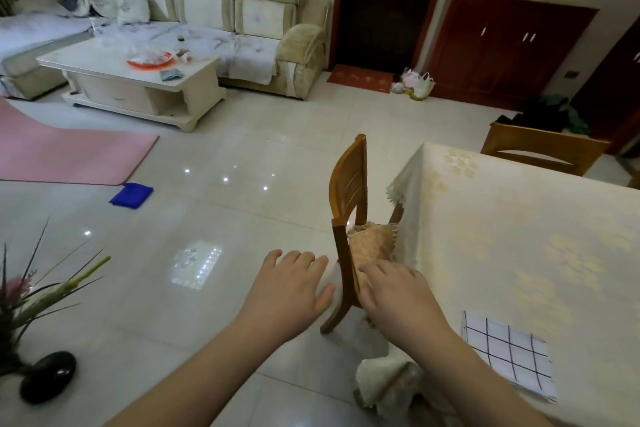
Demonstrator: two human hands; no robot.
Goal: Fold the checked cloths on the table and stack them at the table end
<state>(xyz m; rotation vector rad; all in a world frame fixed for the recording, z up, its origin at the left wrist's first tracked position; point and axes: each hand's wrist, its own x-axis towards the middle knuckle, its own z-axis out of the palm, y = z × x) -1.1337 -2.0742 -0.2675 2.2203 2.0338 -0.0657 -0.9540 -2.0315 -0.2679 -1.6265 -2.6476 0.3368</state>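
A folded white cloth with a dark check [509,355] lies flat near the lower right corner of the table [519,236], which wears a pale yellow flowered tablecloth. My left hand [289,284] hovers over the floor left of the table, fingers straight and spread, holding nothing. My right hand [398,298] is stretched out in front of the near wooden chair [348,198], fingers relaxed, empty. Both hands are left of the checked cloth and apart from it.
The near chair is pushed against the table's left side with a cushion on its seat. A second chair [540,147] stands at the far end. A plant in a black vase [46,376] is at lower left. A blue cloth [131,195] and pink mat [69,149] lie on the tiled floor.
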